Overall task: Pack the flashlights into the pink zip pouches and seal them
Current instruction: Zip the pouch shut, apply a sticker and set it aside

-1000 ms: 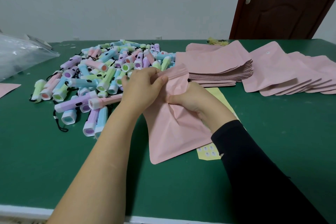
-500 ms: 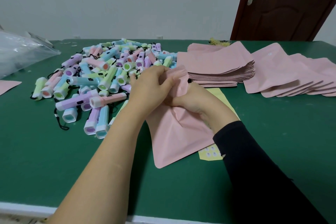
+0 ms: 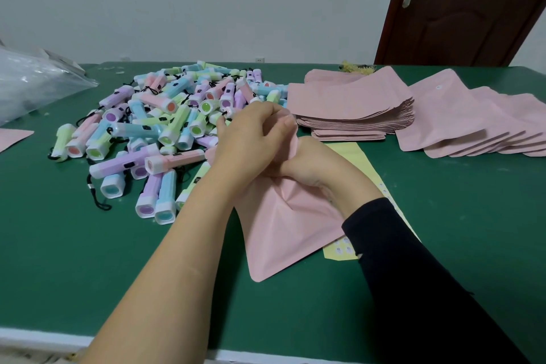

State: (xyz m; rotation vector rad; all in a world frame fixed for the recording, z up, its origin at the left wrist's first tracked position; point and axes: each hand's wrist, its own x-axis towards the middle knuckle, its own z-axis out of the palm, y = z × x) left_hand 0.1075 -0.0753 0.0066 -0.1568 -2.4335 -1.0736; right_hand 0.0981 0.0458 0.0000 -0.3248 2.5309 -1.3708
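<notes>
Green tabletop [image 3: 88, 260] is stretching back to a pale wall [image 3: 206, 3] and a dark brown door [image 3: 472, 14] at the far right. Near the middle of the table, the left hand [image 3: 251, 133] is pinching the top edge of a pink pouch [image 3: 283, 230], thumb and curled fingers closed together on the folded rim. Touching it, the right hand [image 3: 313, 165] is gripping the same pouch a little lower. Its fingers are curling into the creased material and are partly hidden behind the left hand, and a black sleeve [image 3: 413, 275] is covering that forearm. The pouch is hanging from both hands toward the person, crumpled near the grip and flattening out to a rounded bottom corner resting on the table. Whether anything is inside it cannot be told.

Under the pouch and the right wrist, a yellow sheet [image 3: 354, 153] with small round stickers [image 3: 342, 249] is lying flat. Just left of the hands, a pile of pastel flashlights [image 3: 177, 115] is spreading across the table, the nearest ones disappearing behind the left hand and forearm. Just beyond the hands on the right, a thick stack of pink pouches [image 3: 348, 103] is sitting. Further right, a fanned row of pouches [image 3: 472, 127] is overlapping toward the table edge. A clear plastic bag [image 3: 35, 82] is lying at the far left, well apart.
</notes>
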